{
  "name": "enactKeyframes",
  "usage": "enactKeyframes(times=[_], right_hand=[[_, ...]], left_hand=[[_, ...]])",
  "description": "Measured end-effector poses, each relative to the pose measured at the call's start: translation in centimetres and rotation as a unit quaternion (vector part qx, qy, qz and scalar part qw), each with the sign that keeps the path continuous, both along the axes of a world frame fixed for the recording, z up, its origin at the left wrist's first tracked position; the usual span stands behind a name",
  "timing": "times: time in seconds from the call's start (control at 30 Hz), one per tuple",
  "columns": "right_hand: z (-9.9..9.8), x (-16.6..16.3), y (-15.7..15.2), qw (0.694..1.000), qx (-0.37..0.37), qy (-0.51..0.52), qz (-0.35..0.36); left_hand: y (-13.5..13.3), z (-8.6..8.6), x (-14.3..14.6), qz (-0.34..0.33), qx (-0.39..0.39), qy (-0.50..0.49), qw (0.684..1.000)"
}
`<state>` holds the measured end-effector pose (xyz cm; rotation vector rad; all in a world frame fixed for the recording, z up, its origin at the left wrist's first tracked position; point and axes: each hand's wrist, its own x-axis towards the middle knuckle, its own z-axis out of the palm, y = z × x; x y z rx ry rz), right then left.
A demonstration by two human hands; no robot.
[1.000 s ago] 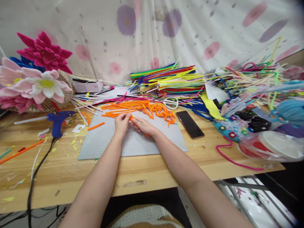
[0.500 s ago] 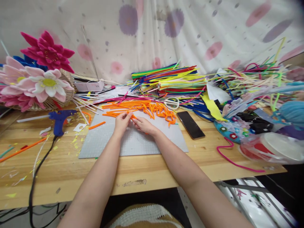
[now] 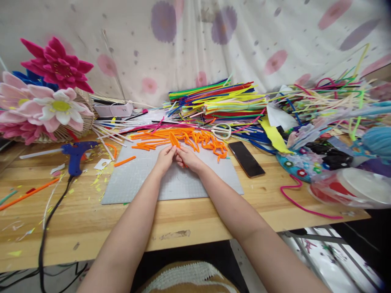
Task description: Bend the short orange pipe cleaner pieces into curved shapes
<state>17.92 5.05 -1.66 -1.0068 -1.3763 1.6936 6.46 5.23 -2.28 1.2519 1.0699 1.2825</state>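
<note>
My left hand (image 3: 165,158) and my right hand (image 3: 189,158) meet over a grey cutting mat (image 3: 137,179), fingers pinched together on an orange pipe cleaner (image 3: 174,140) bent into a loop that sticks up beyond the fingertips. Just past the hands lies a heap of bent orange pipe cleaner pieces (image 3: 201,140). One short orange piece (image 3: 124,161) rests alone on the mat's left part.
A blue glue gun (image 3: 75,154) with a black cord lies left on the wooden table (image 3: 91,219). White-handled scissors (image 3: 221,131) and a black phone (image 3: 246,159) sit right of the heap. Stacked coloured pipe cleaners (image 3: 220,101) fill the back; fabric flowers (image 3: 45,101) stand far left.
Both hands have come closer together and shifted slightly right; the orange pipe cleaner between them is now folded up into a loop above the fingers.
</note>
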Motion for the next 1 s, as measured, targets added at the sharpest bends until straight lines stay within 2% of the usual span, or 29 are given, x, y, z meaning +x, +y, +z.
enactKeyframes(times=[0.1, 0.2, 0.4, 0.57, 0.67, 0.7, 0.77, 0.87, 1.0], right_hand=[[0.0, 0.4, 0.1, 1.000, -0.007, 0.006, 0.025], [0.1, 0.7, 0.5, 0.997, -0.020, -0.026, 0.065], [0.5, 1.8, 1.2, 0.995, 0.050, -0.065, 0.050], [0.7, 2.5, 1.2, 0.992, 0.068, -0.074, 0.073], [0.8, 2.6, 1.1, 0.993, 0.050, -0.067, 0.087], [0.8, 2.6, 1.1, 0.995, 0.042, -0.050, 0.071], [0.9, 2.4, 1.1, 0.998, 0.054, -0.019, -0.007], [0.9, 1.7, 1.1, 0.984, 0.133, -0.033, -0.112], [0.9, 1.3, 1.3, 0.972, 0.186, -0.057, -0.135]], left_hand=[[-0.5, 0.2, 0.4, -0.062, -0.062, -0.072, 0.994], [-0.7, 0.5, 0.2, -0.099, -0.086, -0.107, 0.986], [-0.6, 0.6, 0.5, -0.012, -0.054, -0.154, 0.987], [-0.6, 0.8, 0.9, -0.031, -0.077, -0.202, 0.976], [-0.5, 0.9, 0.7, -0.016, -0.084, -0.221, 0.972], [-0.4, 0.8, 0.6, -0.004, -0.083, -0.216, 0.973], [-0.2, 0.7, 0.4, 0.019, -0.078, -0.193, 0.978], [-0.2, 0.8, 0.4, 0.017, -0.075, -0.160, 0.984], [-0.7, 1.6, 0.6, -0.056, -0.131, -0.168, 0.975]])
